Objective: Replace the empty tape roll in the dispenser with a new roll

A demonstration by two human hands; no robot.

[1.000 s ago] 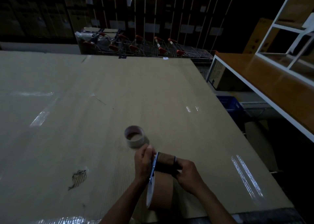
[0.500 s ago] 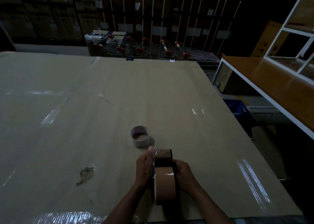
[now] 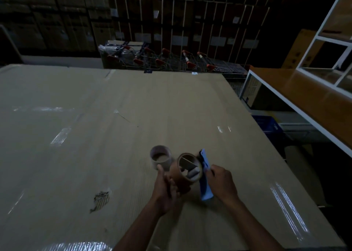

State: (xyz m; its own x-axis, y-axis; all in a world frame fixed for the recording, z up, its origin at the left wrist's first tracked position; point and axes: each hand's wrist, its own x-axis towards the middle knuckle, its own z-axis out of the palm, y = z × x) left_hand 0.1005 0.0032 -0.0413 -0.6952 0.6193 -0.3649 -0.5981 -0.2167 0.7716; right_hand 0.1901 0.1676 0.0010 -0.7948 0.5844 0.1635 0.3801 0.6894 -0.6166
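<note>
With my left hand (image 3: 168,188) clamped around the new roll (image 3: 187,169) and my right hand (image 3: 222,183) gripping the blue dispenser (image 3: 205,176) beside it, just right of the empty core (image 3: 161,157), I should seat it squarely on the hub.

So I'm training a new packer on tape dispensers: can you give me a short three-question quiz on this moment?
1. True or false: the brown tape roll lies flat on the cardboard.
2. Which hand grips the blue dispenser? A) left hand B) right hand
3. Fill in: the empty core stands just to the ___ of the brown roll.

Key: 1 false, it is held up; 2 B; 3 left.
</note>
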